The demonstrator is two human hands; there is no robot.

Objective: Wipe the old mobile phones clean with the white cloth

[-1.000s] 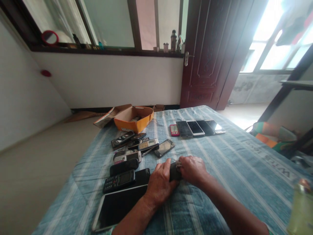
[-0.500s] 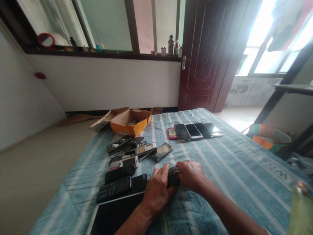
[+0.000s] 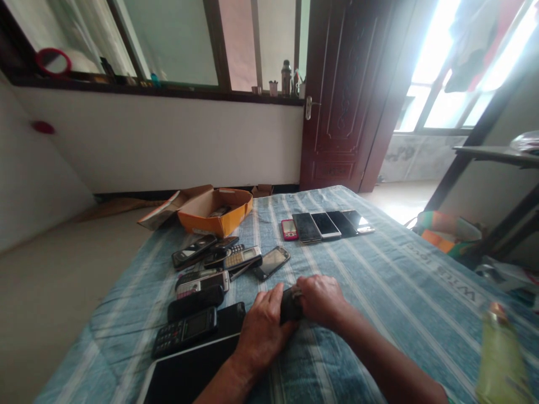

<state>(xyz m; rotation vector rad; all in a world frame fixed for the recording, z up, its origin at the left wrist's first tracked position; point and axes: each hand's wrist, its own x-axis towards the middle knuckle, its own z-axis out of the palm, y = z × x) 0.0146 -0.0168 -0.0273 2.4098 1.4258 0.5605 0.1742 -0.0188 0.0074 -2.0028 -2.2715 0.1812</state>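
Observation:
Both my hands close round a small black phone point(image 3: 288, 306) low over the blue striped cloth point(image 3: 379, 292). My left hand point(image 3: 263, 331) wraps it from the left, and my right hand point(image 3: 322, 300) pinches its top end from the right. Most of the phone is hidden under my fingers. Just left of my left hand lie a black tablet point(image 3: 185, 376) and a keypad phone point(image 3: 185, 331).
A heap of old phones point(image 3: 214, 261) lies at centre left, and a smartphone point(image 3: 272, 262) beside it. A row of smartphones point(image 3: 326, 224) lies further back. An orange cardboard box point(image 3: 214, 212) stands at the far left edge. A yellow-green bottle point(image 3: 501, 359) stands at right.
My view has swung slightly to the right, so everything has slid left in the frame. My hands stay closed on the black phone with hardly any movement.

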